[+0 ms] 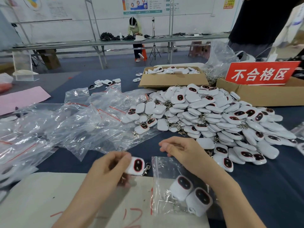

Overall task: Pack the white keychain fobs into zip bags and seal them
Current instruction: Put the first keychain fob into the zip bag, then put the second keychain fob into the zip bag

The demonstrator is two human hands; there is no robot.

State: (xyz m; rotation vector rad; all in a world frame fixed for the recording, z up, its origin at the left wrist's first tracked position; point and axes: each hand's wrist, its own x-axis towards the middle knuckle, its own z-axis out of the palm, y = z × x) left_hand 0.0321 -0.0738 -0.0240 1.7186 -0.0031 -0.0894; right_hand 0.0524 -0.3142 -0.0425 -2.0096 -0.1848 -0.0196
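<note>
Closest in, a pale sheet [49, 195] with red scrawl is lying on the dark counter [263, 186]. A zip bag [162, 170] holding two white fobs [182, 185] is resting partly on it. The left hand [108, 167] is pinching a single fob [136, 166] just left of the bag's mouth. The right hand [179, 150] is hovering, curled, over the bag's top edge; whether it is gripping anything cannot be told. A heap of fobs [222, 116] is lying behind, and empty bags [65, 122] are lying to the left.

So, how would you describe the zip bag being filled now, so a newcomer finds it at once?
From the big heap of white keychain fobs, come nearer, below the person's right hand. There a small clear zip bag lies apart. Unlike the empty bags piled at left, it holds two fobs.
</note>
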